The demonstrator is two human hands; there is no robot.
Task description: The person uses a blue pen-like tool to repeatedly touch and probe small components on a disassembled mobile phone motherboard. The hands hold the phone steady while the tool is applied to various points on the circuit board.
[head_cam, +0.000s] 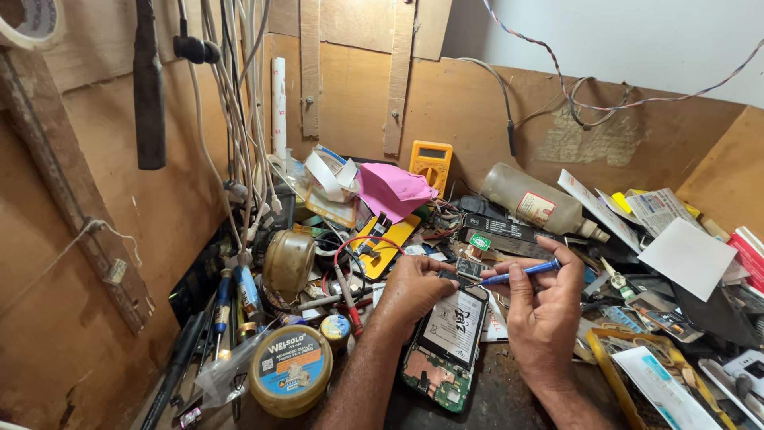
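An opened mobile phone [446, 342] lies face down on the dark bench, its back cover off, a white-labelled battery filling the middle and a green circuit board showing at the near end. The left hand [414, 288] rests curled on the phone's upper left corner, fingertips pressed down at the top edge beside a small exposed board. The right hand [545, 306] pinches a blue-handled screwdriver [521, 272] between thumb and forefinger, the remaining fingers folded under; the tool lies almost level, its tip pointing left and meeting the top edge of the phone just beside the left fingertips.

Containers crowd the bench. At the near left stands a round tin [290, 369] with a yellow rim and a blue printed lid; the lid is on, so its contents cannot be seen. Just beyond it sits a much smaller round tin [336, 326], also lidded. Further left and back is a cloudy amber jar [288, 263], tilted, its contents not discernible. Behind the hands a clear plastic bottle [535, 203] lies on its side, nozzle to the right, looking nearly empty. At the near right, a yellow tray [598, 360] holds papers and small parts.

A yellow multimeter [430, 164] leans against the plywood back wall, next to a crumpled pink cloth [390, 189].
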